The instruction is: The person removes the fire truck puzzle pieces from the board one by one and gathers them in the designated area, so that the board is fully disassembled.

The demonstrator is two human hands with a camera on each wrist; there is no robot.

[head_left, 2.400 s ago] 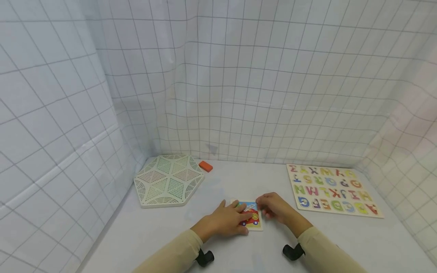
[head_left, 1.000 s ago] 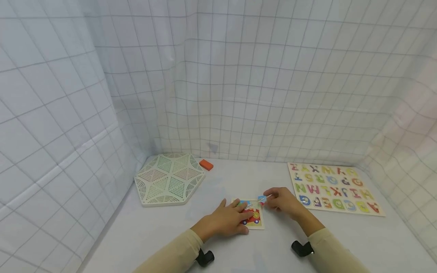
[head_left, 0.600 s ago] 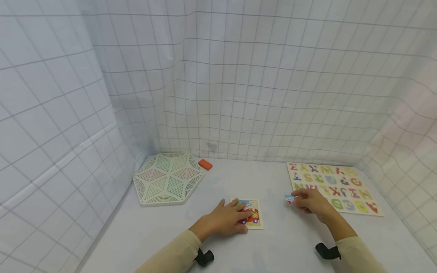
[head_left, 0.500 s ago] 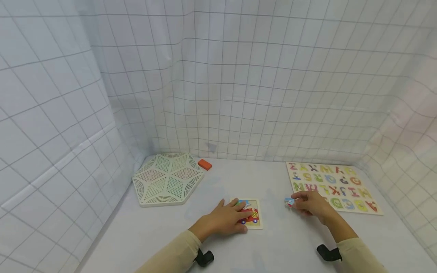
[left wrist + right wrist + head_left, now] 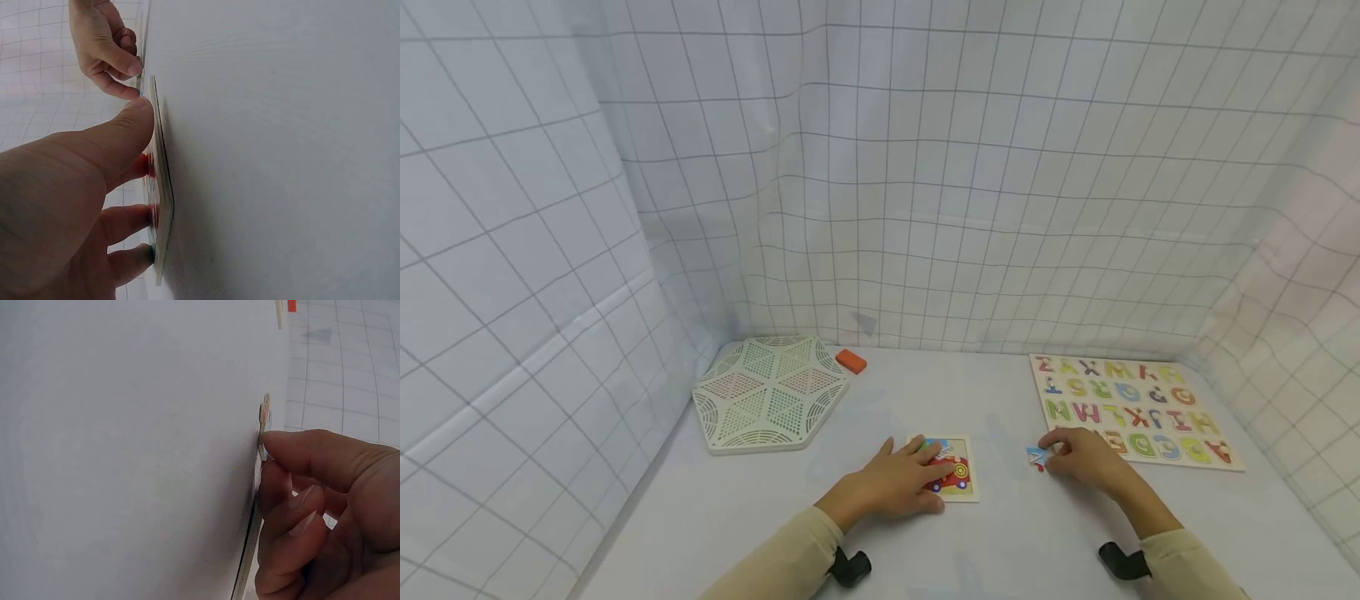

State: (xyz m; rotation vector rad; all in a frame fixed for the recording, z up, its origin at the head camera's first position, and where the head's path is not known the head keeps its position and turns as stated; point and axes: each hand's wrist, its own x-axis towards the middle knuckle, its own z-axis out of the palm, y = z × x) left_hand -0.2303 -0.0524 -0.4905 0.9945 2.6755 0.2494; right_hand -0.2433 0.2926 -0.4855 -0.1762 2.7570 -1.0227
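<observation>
My left hand [image 5: 895, 483] lies spread over a small square jigsaw puzzle [image 5: 966, 492] with a red fire engine on it. Its fingertips press on the picture, and the thumb is at the near edge. A pale recess shows at the puzzle's upper right corner. To the right, my right hand [image 5: 1082, 457] pinches a small blue, white and red puzzle piece [image 5: 1037, 456] between thumb and index finger, low over the table. In the right wrist view the piece [image 5: 265, 412] is seen nearly edge-on, with the other fingers curled beneath.
A wooden alphabet board [image 5: 1150, 417] lies just beyond my right hand, at the right. At the back left is a pale hexagonal perforated board [image 5: 767, 396]. An orange block [image 5: 851, 361] sits beside it. White gridded curtains [image 5: 925, 208] surround the white table [image 5: 925, 392].
The right hand has drawn the puzzle piece out of the puzzle's upper right corner and carried it right. Lately it has lowered slightly. The left hand has stayed on the puzzle.
</observation>
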